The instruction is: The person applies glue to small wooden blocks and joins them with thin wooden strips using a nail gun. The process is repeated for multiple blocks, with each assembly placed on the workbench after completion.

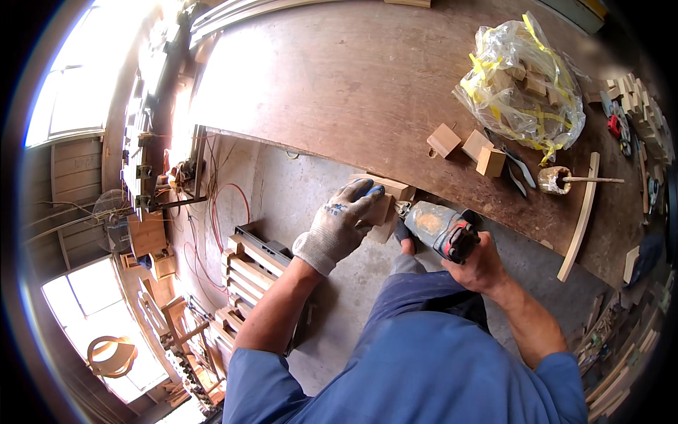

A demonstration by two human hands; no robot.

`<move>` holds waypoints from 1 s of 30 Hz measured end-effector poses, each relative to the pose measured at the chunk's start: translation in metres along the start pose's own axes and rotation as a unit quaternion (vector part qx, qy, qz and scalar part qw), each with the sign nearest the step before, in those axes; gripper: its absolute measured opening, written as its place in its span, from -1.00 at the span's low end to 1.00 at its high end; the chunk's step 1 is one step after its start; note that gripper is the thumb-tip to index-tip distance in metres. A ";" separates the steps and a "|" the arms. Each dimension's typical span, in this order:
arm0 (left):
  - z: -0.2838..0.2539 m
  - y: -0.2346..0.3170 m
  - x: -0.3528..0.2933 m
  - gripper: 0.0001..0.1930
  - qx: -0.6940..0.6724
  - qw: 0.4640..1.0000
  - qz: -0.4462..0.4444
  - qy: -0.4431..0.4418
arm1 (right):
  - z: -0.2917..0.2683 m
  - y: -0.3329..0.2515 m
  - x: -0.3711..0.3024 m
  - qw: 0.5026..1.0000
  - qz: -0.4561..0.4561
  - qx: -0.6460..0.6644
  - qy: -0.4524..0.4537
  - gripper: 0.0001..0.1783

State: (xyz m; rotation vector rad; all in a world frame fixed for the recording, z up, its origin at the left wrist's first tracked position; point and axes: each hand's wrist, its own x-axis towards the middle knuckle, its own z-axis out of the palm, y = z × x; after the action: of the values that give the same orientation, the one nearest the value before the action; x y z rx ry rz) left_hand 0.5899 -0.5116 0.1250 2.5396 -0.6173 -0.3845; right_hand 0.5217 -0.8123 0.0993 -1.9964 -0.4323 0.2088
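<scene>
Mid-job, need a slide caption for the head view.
Gloved left hand grips wooden pieces at the workbench edge; the right hand holds a power tool up to them.

The wooden workpiece [379, 210] is pale and bare, with several blocky faces showing, set at the near edge of the desk [339, 113] and partly hidden under the left hand [344, 212]. The power tool [429, 221], a scuffed grey rounded body with a black and red rear end, sits in the right hand [482, 263], its narrow metal nose angled toward the wood, contact unclear.
</scene>
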 end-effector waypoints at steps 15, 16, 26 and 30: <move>0.001 0.000 0.001 -0.28 -0.009 1.000 0.002 0.000 | 0.009 -0.001 -0.018 0.999 -0.002 -0.021 -0.025 -0.66; 0.001 -0.001 0.001 -0.30 -0.016 1.000 -0.007 -0.008 | 0.009 -0.002 -0.018 0.999 0.004 -0.019 -0.027 -0.65; 0.002 -0.001 0.001 -0.26 -0.011 1.000 0.000 -0.002 | 0.007 -0.006 -0.014 0.999 -0.003 -0.017 -0.039 -0.70; 0.003 -0.002 0.001 -0.22 0.003 1.000 0.021 0.020 | 0.009 -0.005 -0.013 1.000 -0.011 0.001 -0.030 -0.70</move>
State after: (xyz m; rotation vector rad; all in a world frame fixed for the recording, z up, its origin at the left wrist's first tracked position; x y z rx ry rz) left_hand 0.5903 -0.5121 0.1216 2.5297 -0.6569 -0.3155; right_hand 0.5055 -0.8083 0.0992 -1.9874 -0.4908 0.2555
